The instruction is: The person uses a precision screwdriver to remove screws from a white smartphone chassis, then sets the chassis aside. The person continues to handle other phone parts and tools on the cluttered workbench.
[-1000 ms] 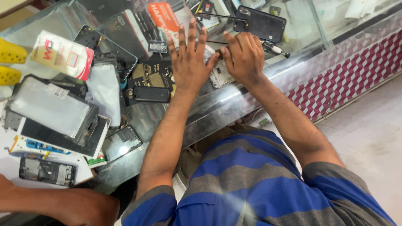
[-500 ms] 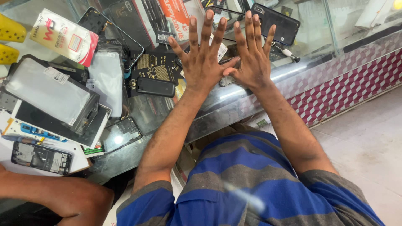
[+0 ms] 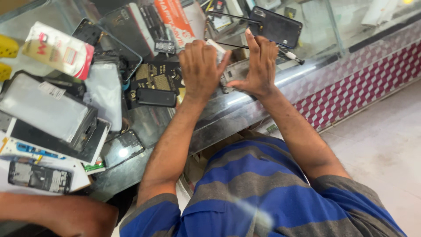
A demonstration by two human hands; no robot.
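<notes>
Both hands meet over the glass counter (image 3: pixel 263 94) — left hand (image 3: pixel 199 66) and right hand (image 3: pixel 258 66) fingers pinching a small pale phone part (image 3: pixel 218 48) between them, steadying it

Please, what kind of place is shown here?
Probably a mobile phone repair counter: loose phone screens and a black phone back cover lie on a glass display counter, and a bare circuit board lies nearby.

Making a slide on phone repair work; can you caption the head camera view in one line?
Left hand and right hand grip a small phone part over a cluttered glass counter.
</notes>
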